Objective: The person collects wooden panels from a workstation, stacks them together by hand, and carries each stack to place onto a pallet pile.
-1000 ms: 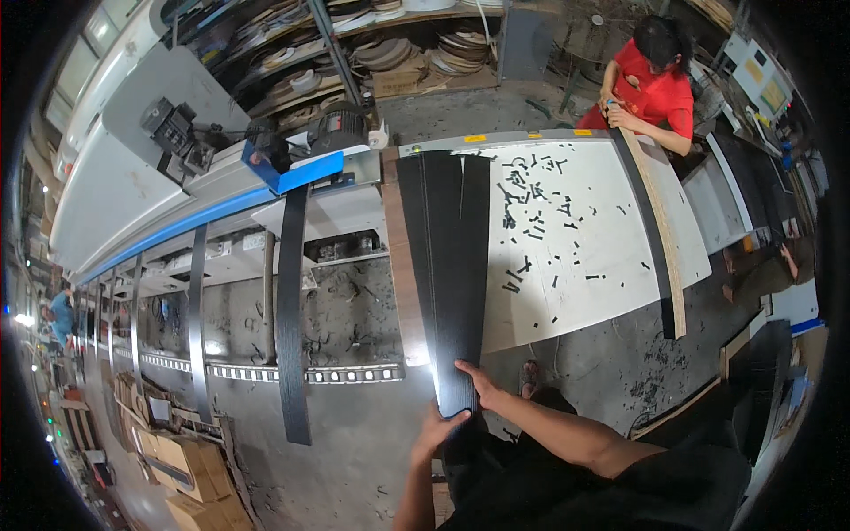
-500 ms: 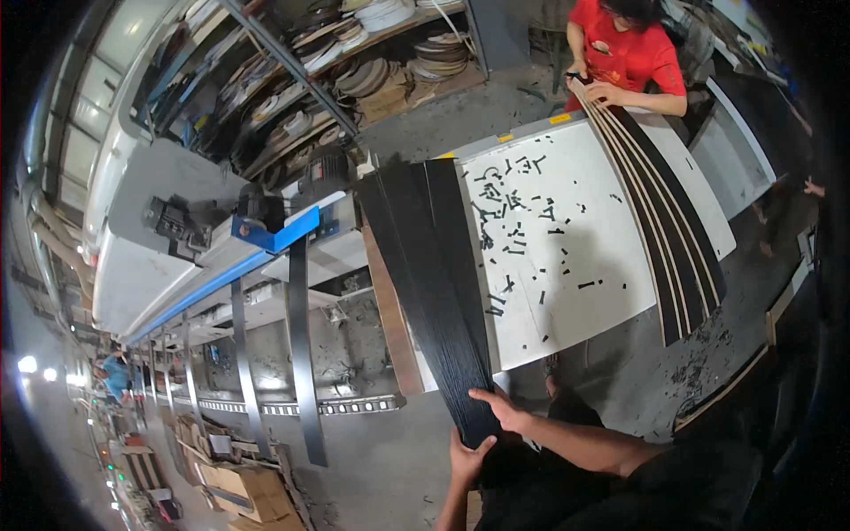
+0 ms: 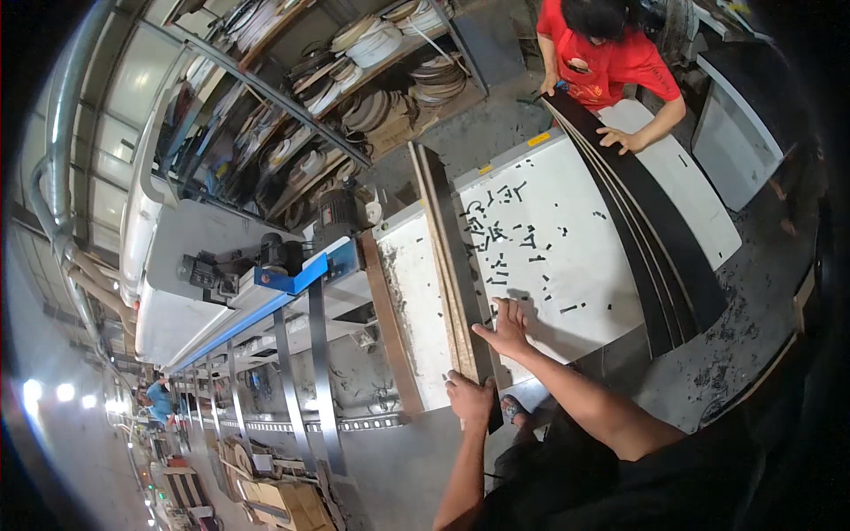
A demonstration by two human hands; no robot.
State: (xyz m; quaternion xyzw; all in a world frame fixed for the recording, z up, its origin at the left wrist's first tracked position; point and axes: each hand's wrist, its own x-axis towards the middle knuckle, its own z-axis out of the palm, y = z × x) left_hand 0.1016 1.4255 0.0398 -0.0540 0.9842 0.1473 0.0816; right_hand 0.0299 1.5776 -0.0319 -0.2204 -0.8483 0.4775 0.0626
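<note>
A stack of long, narrow black boards (image 3: 479, 301) stands on edge on the white tabletop, its pale raw edges turned up and to the left. My left hand (image 3: 469, 397) is closed round the near end of the stack. Just right of it, my right hand (image 3: 507, 330) has its fingers spread, with the thumb by the black face of the outermost board; whether it touches is hard to tell. Small black scraps (image 3: 498, 234) lie scattered over the white table (image 3: 589, 296) to the right of the boards.
Across the table a person in a red shirt (image 3: 611, 75) handles another fan of black boards (image 3: 673, 239). To the left stands a machine with a blue rail (image 3: 252, 320) and hanging dark strips (image 3: 323, 372). Shelves with coiled edging (image 3: 367, 44) are behind. Cardboard boxes (image 3: 288, 506) sit lower left.
The boards have gone from lying black face up to standing on edge. My right hand has released their near end and opened. The other person's hand now lies on a black board.
</note>
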